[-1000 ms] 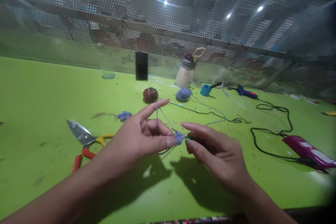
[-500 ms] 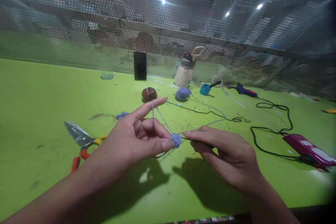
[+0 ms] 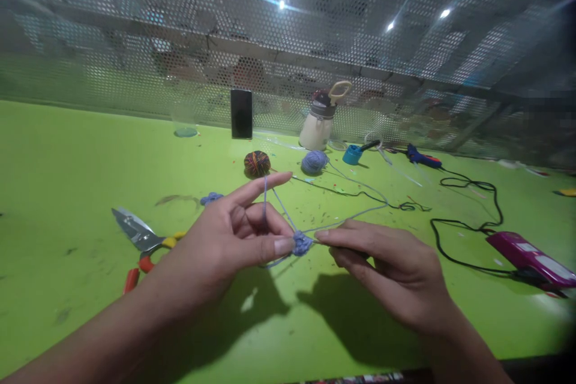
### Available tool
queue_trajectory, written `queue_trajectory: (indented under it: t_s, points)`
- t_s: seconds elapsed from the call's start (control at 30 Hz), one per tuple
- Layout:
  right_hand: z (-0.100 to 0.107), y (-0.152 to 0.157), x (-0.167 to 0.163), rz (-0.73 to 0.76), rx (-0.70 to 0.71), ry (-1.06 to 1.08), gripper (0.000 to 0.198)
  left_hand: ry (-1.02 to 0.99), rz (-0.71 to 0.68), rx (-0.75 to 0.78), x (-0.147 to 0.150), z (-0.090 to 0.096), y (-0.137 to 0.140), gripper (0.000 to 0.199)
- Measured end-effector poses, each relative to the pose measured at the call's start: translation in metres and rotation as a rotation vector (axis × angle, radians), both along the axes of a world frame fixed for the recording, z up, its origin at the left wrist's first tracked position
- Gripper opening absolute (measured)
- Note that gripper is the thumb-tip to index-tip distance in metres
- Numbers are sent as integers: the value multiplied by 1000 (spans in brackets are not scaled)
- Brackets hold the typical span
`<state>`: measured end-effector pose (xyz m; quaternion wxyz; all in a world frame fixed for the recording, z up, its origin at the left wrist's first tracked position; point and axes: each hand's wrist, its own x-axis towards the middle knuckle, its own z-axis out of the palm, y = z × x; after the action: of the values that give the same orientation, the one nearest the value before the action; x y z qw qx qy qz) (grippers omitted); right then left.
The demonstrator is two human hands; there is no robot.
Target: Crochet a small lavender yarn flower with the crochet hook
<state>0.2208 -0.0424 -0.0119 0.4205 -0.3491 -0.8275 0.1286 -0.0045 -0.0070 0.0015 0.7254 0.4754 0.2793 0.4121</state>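
Note:
My left hand pinches a small piece of blue-violet crochet between thumb and fingers. Its index finger is stretched out, with the blue yarn looped over it and running down to the piece. My right hand is closed around a crochet hook, whose thin tip meets the crochet piece's right side; most of the handle is hidden in the hand. Behind them lies the blue yarn ball, its strand curving round on the right. Another blue crocheted piece sits beyond my left hand.
Scissors with yellow and red handles lie left, partly behind my left forearm. A multicoloured yarn ball, phone, bottle and blue pot stand farther back. At right are a glue gun and a magenta power strip with black cable.
The crochet piece has turned slightly in my left fingers, showing a different side. My right hand with the hook has shifted a little down and right. The whole view has moved slightly.

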Motion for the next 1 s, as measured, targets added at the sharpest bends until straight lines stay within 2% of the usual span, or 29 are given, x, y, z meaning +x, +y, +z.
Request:
queue_trajectory:
  t_s: [0.2,0.33,0.47,0.7,0.77,0.9,1.0]
  points:
    - [-2,0,-3,-31,-27,40,29,26,0,-9,2,2,0,76]
    - [-3,0,-5,-9,-115,120,30,43,12,-16,3,0,-1,66]
    - [-9,1,-6,30,-306,255,32,47,2,21,4,-5,-1,50]
    - [-22,1,-10,76,-698,517,20,79,-13,32,7,-5,0,29]
    - [-21,0,-13,86,-765,560,22,75,1,50,7,-6,0,32]
    - [-17,0,-17,96,-833,602,26,147,61,115,10,-7,-2,55]
    - [-14,0,-19,91,-879,595,31,210,103,166,12,-6,-5,65]
